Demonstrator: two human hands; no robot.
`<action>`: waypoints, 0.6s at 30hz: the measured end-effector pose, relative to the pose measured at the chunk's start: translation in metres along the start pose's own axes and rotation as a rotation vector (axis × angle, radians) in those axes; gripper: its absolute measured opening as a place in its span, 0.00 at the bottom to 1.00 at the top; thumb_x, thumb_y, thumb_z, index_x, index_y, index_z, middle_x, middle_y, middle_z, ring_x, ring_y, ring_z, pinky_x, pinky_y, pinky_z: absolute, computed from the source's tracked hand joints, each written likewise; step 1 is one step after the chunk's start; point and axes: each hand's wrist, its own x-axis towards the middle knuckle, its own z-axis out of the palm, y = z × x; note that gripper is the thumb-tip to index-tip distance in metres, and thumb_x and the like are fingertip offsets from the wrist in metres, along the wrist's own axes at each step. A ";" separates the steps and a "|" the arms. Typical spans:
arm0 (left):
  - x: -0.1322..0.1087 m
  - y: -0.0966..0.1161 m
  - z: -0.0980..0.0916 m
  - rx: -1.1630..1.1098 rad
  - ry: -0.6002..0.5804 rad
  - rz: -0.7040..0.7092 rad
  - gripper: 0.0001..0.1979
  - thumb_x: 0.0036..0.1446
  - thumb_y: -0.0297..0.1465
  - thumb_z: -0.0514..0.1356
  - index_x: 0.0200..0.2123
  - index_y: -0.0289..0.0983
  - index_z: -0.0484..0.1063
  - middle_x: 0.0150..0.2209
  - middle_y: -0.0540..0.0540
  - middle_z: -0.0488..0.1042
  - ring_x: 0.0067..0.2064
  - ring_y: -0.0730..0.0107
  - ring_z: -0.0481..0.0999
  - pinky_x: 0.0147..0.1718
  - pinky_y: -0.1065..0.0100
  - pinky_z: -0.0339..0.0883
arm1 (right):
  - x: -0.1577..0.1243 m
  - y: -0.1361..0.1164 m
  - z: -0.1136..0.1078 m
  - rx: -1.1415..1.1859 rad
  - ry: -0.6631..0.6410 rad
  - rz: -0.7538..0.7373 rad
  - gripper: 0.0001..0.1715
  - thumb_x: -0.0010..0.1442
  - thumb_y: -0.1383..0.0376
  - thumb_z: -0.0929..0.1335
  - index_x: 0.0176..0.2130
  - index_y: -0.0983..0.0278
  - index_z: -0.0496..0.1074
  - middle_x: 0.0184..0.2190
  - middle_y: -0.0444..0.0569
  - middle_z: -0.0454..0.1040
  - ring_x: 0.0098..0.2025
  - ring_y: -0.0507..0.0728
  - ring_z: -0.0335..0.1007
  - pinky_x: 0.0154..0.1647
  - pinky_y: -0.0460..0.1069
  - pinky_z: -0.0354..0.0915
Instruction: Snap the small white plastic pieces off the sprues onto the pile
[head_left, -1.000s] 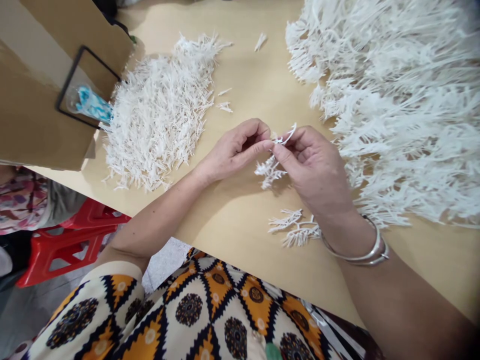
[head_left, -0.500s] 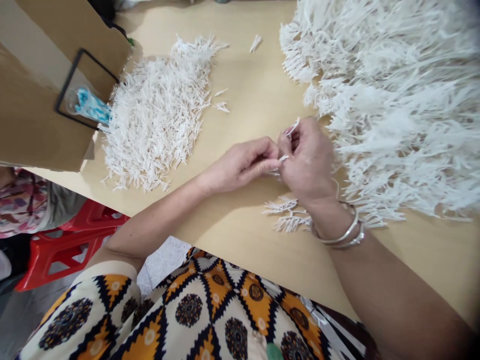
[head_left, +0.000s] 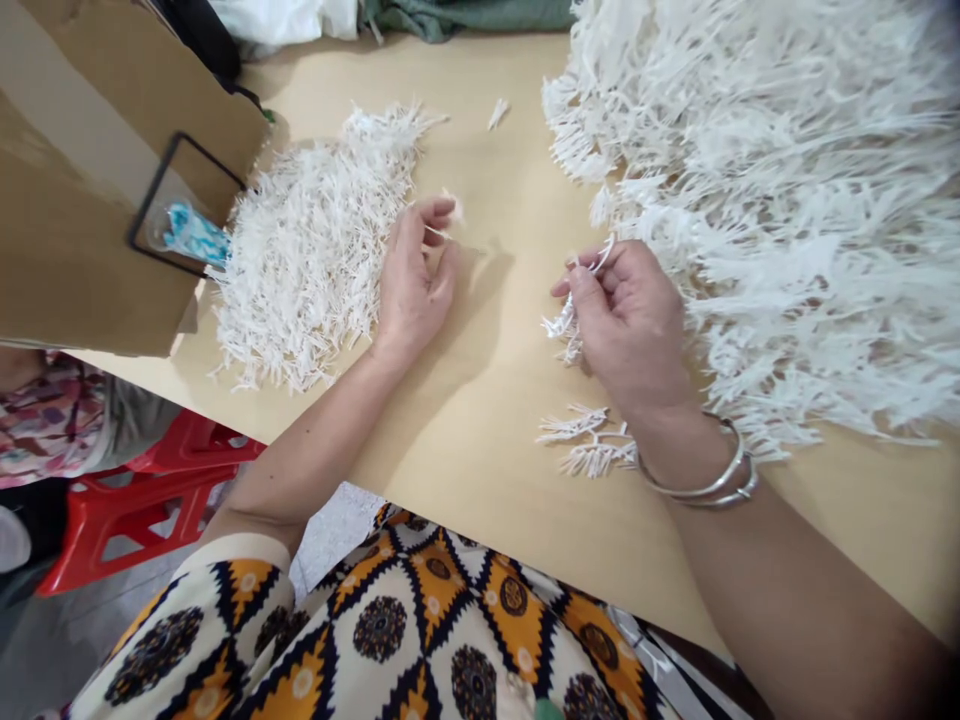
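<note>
My right hand (head_left: 634, 325) is closed, thumb against fingers, on a white branched plastic sprig (head_left: 561, 322) that hangs below the fingertips, with a thin stem sticking up above them. My left hand (head_left: 416, 280) hovers at the right edge of a heap of small white sprig pieces (head_left: 307, 240), thumb and fingers apart. A white bit (head_left: 456, 207) shows by its fingertips; whether it touches them I cannot tell. Below my right hand lie a few white sprigs (head_left: 596, 455) on the table (head_left: 480, 400).
A large pile of white branched sprigs (head_left: 810, 250) covers the table's right side. At left stands a cardboard box (head_left: 90, 200) with a black wire frame (head_left: 156, 185) and a clear cup with blue contents (head_left: 191, 232). A red stool (head_left: 127, 515) and a seated person's clothing (head_left: 56, 415) are beyond the edge.
My left hand has moved left, away from my right hand, to the small heap, and its fingers have parted. My right hand stays nearly in place, still gripping a sprig.
</note>
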 end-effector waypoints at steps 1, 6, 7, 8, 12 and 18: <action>0.001 -0.003 -0.002 0.046 0.030 0.000 0.27 0.68 0.60 0.54 0.58 0.49 0.66 0.57 0.44 0.72 0.56 0.60 0.72 0.52 0.50 0.72 | 0.000 0.000 0.000 -0.010 0.017 0.003 0.12 0.71 0.51 0.68 0.46 0.55 0.73 0.35 0.46 0.81 0.36 0.56 0.78 0.38 0.53 0.75; -0.002 0.004 -0.005 0.131 0.037 -0.029 0.21 0.70 0.51 0.60 0.57 0.46 0.69 0.62 0.41 0.68 0.64 0.55 0.66 0.57 0.49 0.69 | 0.001 0.000 0.002 -0.014 0.091 -0.018 0.08 0.67 0.56 0.72 0.43 0.55 0.73 0.33 0.43 0.79 0.33 0.56 0.77 0.38 0.54 0.74; -0.003 0.009 -0.004 0.121 -0.015 -0.003 0.18 0.71 0.47 0.60 0.56 0.44 0.70 0.60 0.41 0.71 0.62 0.57 0.69 0.57 0.50 0.70 | 0.001 -0.001 0.003 -0.013 0.101 -0.013 0.08 0.66 0.57 0.72 0.43 0.56 0.72 0.33 0.43 0.79 0.34 0.56 0.78 0.38 0.54 0.74; -0.005 0.014 -0.003 0.100 -0.086 0.033 0.14 0.72 0.43 0.59 0.54 0.42 0.71 0.57 0.41 0.73 0.59 0.59 0.72 0.57 0.52 0.70 | 0.001 -0.002 0.003 -0.013 0.111 -0.009 0.07 0.66 0.58 0.72 0.43 0.56 0.72 0.34 0.43 0.79 0.34 0.56 0.77 0.39 0.54 0.74; -0.011 0.034 0.006 -0.019 -0.390 0.210 0.10 0.73 0.33 0.55 0.51 0.39 0.73 0.52 0.40 0.79 0.54 0.63 0.78 0.56 0.59 0.72 | 0.000 -0.005 0.002 -0.024 0.128 -0.030 0.09 0.64 0.61 0.73 0.44 0.57 0.71 0.38 0.45 0.78 0.35 0.55 0.76 0.40 0.54 0.73; -0.010 0.025 0.011 0.166 -0.448 0.200 0.20 0.71 0.34 0.59 0.63 0.38 0.70 0.66 0.36 0.74 0.69 0.55 0.71 0.70 0.51 0.61 | -0.005 -0.006 0.005 -0.070 0.066 -0.079 0.11 0.67 0.57 0.72 0.48 0.55 0.72 0.39 0.46 0.77 0.33 0.55 0.74 0.40 0.55 0.74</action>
